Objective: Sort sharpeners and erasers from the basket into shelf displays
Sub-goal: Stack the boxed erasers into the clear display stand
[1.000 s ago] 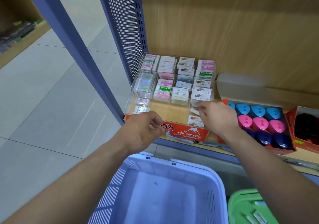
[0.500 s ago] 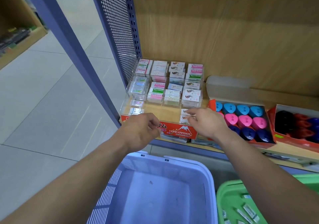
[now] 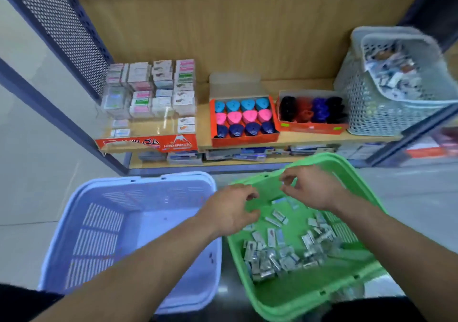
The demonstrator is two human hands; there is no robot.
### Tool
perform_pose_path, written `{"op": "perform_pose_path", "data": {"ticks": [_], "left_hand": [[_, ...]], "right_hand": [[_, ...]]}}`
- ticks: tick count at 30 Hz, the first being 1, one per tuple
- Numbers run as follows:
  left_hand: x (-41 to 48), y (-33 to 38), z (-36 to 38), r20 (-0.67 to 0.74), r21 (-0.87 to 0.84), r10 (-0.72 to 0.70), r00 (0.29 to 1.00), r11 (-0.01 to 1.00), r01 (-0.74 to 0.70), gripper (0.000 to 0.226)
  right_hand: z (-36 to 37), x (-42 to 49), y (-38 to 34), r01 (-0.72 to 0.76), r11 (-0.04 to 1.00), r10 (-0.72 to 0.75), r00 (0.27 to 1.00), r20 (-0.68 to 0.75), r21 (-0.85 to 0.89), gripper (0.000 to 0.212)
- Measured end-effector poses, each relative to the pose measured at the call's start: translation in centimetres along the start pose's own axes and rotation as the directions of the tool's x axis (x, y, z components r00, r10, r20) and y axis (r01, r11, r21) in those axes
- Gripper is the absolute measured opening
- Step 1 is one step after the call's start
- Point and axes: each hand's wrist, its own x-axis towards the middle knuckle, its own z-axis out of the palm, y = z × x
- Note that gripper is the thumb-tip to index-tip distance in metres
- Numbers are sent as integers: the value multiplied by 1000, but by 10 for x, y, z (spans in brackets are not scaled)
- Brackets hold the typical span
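Both hands hover over the green basket (image 3: 297, 304), which stands on the floor (image 3: 37, 173) in front of the shelf (image 3: 302, 137). The left hand (image 3: 233, 210) is above its left rim and the right hand (image 3: 312, 190) is near its far rim. Their fingers are curled. The blur hides if something small is between them, so I cannot tell whether they grasp anything.

The wrapped erasers (image 3: 272, 254) lie loose in the basket's bottom, mostly toward the near side, and the far part is bare. Just left stands a pale blue basket (image 3: 148, 180), their rims almost touching.

A perforated metal panel (image 3: 69, 29) closes the left end of the wooden shelf. Beside it is the clear eraser display (image 3: 148, 93), full at the back, with open room in its front rows. Its red front strip (image 3: 148, 143) reads "HARD ERASER" beside Japanese characters. To the right sit a red box of sharpeners (image 3: 244, 121) in blue, pink and navy rows, then a second box (image 3: 312, 111) with dark, red and purple ones, then stacked grey baskets (image 3: 386, 93).
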Motion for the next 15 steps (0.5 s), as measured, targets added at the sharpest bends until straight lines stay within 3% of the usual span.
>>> {"op": "perform_pose_path", "data": {"ticks": [6,11,15], "left_hand": [[44,19,130,246,-13,-223,943,972,233,75],[89,15,189,168,-109,-388,906,906,408,90],[128,7,223,67,-286,-477,876,832,475,81]], "right_hand": [[91,-14,109,-122,992,123,933,337,-26,66],[143,12,143,-153,987,108,860,499,50,102],[175,40,159,-228,964,136,865,484,135,103]]}}
